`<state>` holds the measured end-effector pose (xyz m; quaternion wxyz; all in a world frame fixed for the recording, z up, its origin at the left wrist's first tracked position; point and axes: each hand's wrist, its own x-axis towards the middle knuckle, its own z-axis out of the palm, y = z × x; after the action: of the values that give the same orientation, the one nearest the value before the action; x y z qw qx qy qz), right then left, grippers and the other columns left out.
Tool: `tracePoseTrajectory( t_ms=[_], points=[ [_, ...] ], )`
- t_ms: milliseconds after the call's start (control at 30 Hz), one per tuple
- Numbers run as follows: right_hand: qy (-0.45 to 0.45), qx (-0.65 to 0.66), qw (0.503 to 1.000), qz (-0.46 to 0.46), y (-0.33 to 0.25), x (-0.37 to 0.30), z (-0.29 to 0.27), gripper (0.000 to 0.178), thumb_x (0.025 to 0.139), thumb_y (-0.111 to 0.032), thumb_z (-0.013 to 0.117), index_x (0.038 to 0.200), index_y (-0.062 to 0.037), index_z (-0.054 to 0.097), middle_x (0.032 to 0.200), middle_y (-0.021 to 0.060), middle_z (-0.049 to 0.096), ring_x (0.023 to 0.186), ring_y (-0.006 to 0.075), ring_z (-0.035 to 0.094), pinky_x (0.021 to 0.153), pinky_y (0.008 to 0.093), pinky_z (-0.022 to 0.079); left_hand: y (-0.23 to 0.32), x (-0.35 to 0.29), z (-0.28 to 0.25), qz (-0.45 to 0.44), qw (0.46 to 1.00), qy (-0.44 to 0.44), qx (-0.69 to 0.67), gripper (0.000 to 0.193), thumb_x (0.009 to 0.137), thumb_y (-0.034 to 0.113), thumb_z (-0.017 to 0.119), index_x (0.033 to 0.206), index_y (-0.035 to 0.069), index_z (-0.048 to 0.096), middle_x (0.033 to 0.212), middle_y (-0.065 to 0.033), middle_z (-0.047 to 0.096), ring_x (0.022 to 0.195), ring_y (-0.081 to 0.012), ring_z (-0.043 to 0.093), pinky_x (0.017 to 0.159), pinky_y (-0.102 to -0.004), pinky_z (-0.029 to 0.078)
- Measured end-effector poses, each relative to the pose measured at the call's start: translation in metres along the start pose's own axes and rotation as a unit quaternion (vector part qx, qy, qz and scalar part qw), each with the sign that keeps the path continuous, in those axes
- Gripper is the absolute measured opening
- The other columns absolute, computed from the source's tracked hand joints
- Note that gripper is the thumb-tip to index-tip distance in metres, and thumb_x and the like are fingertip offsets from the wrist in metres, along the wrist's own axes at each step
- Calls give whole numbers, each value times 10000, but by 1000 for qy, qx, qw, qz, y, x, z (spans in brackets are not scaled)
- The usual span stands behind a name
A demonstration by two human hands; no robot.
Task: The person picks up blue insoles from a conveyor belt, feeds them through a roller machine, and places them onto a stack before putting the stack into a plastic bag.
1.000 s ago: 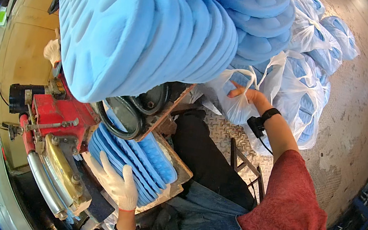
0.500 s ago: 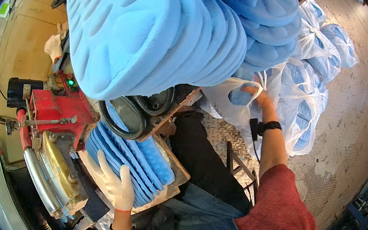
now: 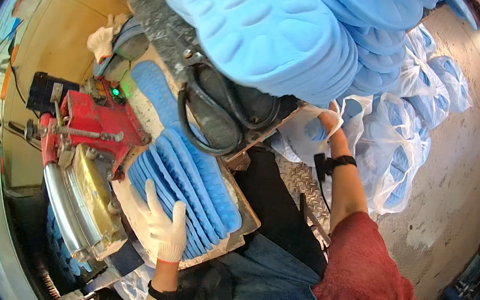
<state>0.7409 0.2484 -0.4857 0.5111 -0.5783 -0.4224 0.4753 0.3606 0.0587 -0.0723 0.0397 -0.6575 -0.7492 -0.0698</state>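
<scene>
Red roller machine point(image 3: 91, 120): stood leftmost. Left hand point(image 3: 159, 224): gloved, fingers apart, lay against fanned insoles point(image 3: 195, 183), unbagged. Scissors point(image 3: 190, 57): lay between. Large insole stack point(image 3: 263, 27): remained loose, crowded the bag. Right hand point(image 3: 337, 133): was at plastic bag point(image 3: 307, 129); fingers hidden, grip untellable. Bagged insoles point(image 3: 396, 163): apparently done, sat rightmost.

Downward head-worn fisheye view
</scene>
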Motion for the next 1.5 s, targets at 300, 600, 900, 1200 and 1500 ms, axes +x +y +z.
tracePoseTrajectory(
  t_ms=[300,600,900,1200,1500],
  points=[
    [-28,171,976,132,-277,-151,-97,974,662,-150,705,1496,-99,206,1317,115,483,1172,256,482,992,378,398,-24,-8,-2,29,999,17,-26,796,799,375,651,1454,70,315,1499,-262,248,1346,-465,265,1111,-501,241],
    [-230,-219,946,-61,-372,-299,-46,1034,612,-283,773,1473,-49,251,1461,219,356,1345,353,350,1102,415,306,75,-66,-117,442,853,-98,-259,823,497,382,843,1178,33,543,1436,-242,367,1306,-460,371,1082,-551,295],
    [-390,-408,773,-289,-388,-381,29,805,638,-406,781,1250,35,500,1274,282,499,1202,419,464,999,483,368,90,-96,-77,557,790,-200,-160,1080,540,404,840,1382,-26,318,1206,-250,446,1095,-392,463,966,-442,360],
    [-203,-19,951,232,-312,-374,-38,649,857,-400,666,1372,-68,450,1261,88,512,1109,203,494,972,338,379,75,-97,-43,587,788,-145,-115,945,537,310,798,1374,88,422,1150,-251,468,1085,-401,461,1008,-468,318],
    [-205,180,956,-106,-458,-358,-45,657,870,-285,653,1374,64,419,1161,75,577,984,127,532,849,247,417,50,-63,-117,409,704,-177,-553,962,599,157,791,1429,40,319,1310,-185,504,1151,-317,541,992,-391,408]
  ],
)
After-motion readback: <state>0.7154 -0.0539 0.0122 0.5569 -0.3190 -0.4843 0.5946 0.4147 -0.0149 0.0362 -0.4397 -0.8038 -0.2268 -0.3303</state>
